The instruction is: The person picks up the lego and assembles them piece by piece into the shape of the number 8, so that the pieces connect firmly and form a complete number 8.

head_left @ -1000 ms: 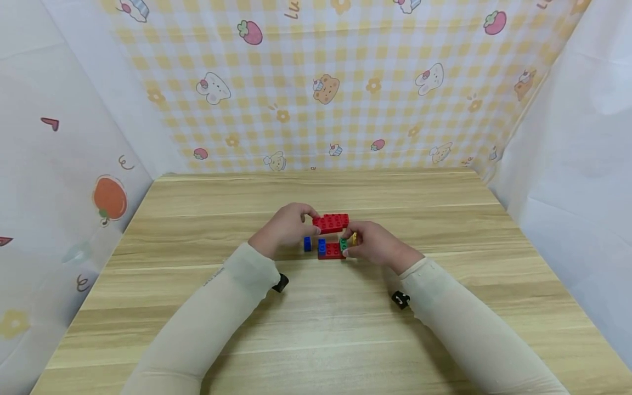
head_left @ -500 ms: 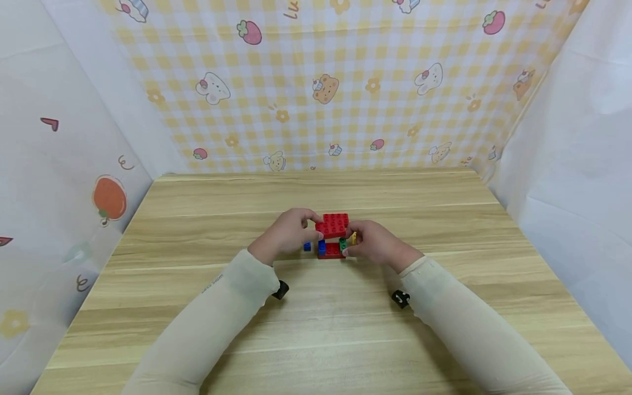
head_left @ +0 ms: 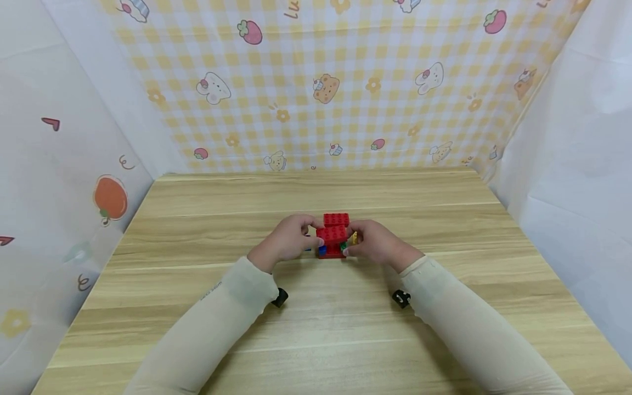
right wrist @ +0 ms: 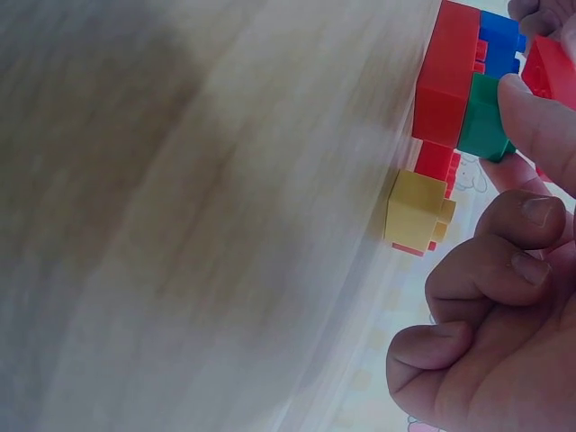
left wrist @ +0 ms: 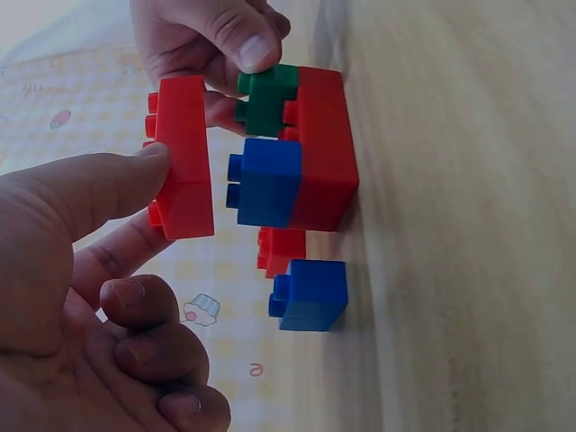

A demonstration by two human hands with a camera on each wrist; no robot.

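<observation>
I count three red bricks [left wrist: 191, 166], two blue bricks [left wrist: 268, 184], one green brick [left wrist: 274, 106], one yellow brick [right wrist: 416, 211]; left grip [head_left: 290, 239] pinching one red, right grip [head_left: 374, 245] pinching the green

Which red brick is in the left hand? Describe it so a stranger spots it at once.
Near the middle of the wooden table, find the left hand. It pinches the red brick above a blue brick and a green brick. Unlike the other red bricks, it is held up, with a gap beneath it.
</observation>
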